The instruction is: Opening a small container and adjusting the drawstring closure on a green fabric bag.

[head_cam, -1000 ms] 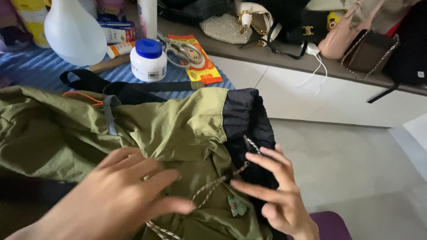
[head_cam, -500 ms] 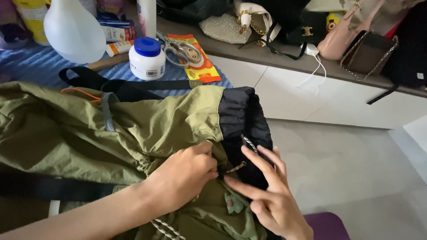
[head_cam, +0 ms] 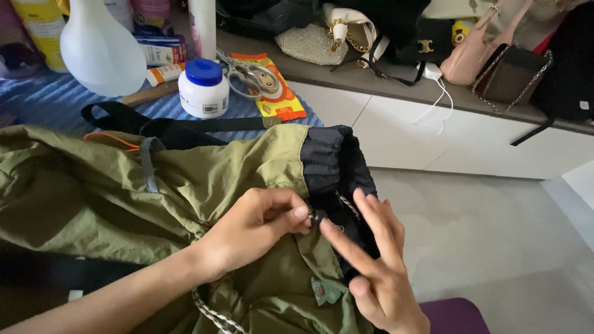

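Soft, even daylight, moderately bright, faint shadows under the hands, mild sheen on the translucent white plastic spray bottle [head_cam: 102, 46], sharp focus throughout, slight wide-angle stretch at edges

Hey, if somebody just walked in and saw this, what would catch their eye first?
Two hands meeting mid-frame: the left hand pinches a small dark cord stopper on the olive green bag, the right hand beside it. Behind, a white jar with a blue lid stands on the striped cloth.

Single head view, looking steeply down, close over the lap
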